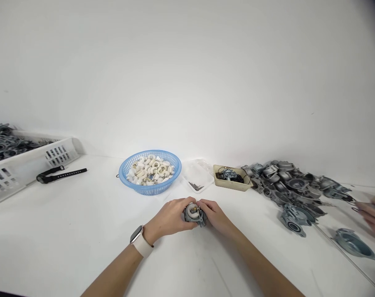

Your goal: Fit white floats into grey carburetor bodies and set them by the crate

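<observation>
A grey metal carburetor point(200, 219) with a white plastic float point(193, 210) and brass parts in its opening sits between my two hands just above the table. My left hand point(176, 214), with a watch on its wrist, is wrapped round the carburetor's left side, thumb at the near edge. From the right, my right hand point(216, 215) has its bent fingers pressed against the carburetor's upper right edge. Whether a small part is also pinched there is hidden. Beyond the hands stand a blue basket point(150, 189) of white floats and a clear tray point(206, 173) with thin metal pins point(195, 187).
A beige tray point(233, 185) holds dark wire-like parts. Heaped carburetor bodies point(286, 185) lie at right, with a single metal bowl-shaped part point(354, 243) nearer. Another person's hand point(373, 216) is at the right edge. A white crate point(29, 161) and black watch point(51, 176) are left.
</observation>
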